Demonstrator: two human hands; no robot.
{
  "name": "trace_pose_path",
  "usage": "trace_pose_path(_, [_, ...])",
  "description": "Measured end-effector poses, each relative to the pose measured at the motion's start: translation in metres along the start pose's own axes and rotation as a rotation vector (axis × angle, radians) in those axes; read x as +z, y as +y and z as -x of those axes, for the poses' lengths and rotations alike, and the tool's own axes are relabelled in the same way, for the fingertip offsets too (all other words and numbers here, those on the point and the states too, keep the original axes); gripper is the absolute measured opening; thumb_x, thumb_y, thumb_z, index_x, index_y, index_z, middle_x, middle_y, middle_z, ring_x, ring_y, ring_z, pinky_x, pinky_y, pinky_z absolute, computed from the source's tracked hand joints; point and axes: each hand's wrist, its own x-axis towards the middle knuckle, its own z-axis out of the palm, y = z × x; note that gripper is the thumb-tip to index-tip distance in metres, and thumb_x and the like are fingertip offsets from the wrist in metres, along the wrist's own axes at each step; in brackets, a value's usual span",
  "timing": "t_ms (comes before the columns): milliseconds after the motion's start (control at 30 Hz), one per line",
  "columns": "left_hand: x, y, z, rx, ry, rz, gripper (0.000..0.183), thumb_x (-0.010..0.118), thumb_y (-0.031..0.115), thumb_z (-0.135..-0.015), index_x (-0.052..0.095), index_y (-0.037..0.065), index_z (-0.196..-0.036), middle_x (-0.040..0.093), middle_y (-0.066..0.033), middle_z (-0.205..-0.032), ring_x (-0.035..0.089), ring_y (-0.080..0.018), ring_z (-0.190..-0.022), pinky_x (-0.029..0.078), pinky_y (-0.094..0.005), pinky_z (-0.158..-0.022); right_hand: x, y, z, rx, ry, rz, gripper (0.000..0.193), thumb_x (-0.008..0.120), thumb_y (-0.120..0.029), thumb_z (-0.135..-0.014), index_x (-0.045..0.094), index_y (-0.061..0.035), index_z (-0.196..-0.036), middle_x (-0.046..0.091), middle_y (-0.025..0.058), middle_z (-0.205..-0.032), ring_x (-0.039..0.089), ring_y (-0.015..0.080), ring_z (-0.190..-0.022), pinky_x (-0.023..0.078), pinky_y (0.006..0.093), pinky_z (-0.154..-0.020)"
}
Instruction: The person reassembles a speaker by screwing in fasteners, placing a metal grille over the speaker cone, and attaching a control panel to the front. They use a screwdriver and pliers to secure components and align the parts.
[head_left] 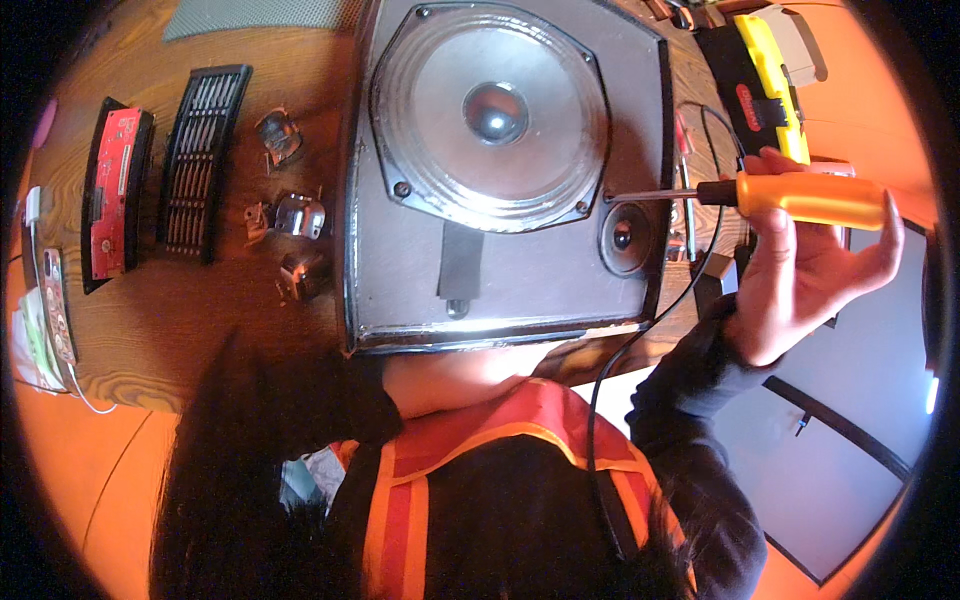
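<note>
The right grip point(803, 262) grasps the screwdriver point(812, 200), best seated squarely at eleven o'clock on the tweeter point(627, 236); the left grip is hidden.

The view comes from the left of two fisheye cameras worn side by side on the person's head. It faces steeply downward, over the red apron point(555, 408) at the lower edge toward the wooden table point(200, 310), near enough that the loudspeaker cabinet point(540, 280) fills much of the upper middle; straight edges bow toward the dark, round rim.
</note>
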Motion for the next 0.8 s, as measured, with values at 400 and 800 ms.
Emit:
trace_pose_path(400, [-0.017,0.033,-0.003,0.626,0.357,-0.697,0.032,0.057,0.009,-0.077,0.061,0.000,-0.108,0.061,-0.0129,-0.107,0.061,-0.0231,-0.091,0.050,-0.0336,-0.081,-0.048,0.051,0.043,0.264,0.803,-0.394,0.041,0.058,-0.011,-0.089,0.034,-0.0139,-0.123,0.058,0.0153,-0.108,0.058,0.0188,-0.098,0.053,0.0275,-0.073])
trace_pose_path(800, [-0.025,0.125,0.036,0.190,0.571,-1.491,0.026,0.060,0.019,-0.078,0.065,0.018,-0.104,0.063,0.0026,-0.098,0.053,-0.0169,-0.091,0.041,-0.0352,-0.080,-0.062,0.092,0.064,0.257,0.973,-0.466,0.065,0.059,-0.003,-0.087,0.019,-0.0207,-0.135,0.053,0.0183,-0.112,0.059,0.0241,-0.100,0.056,0.0385,-0.075])
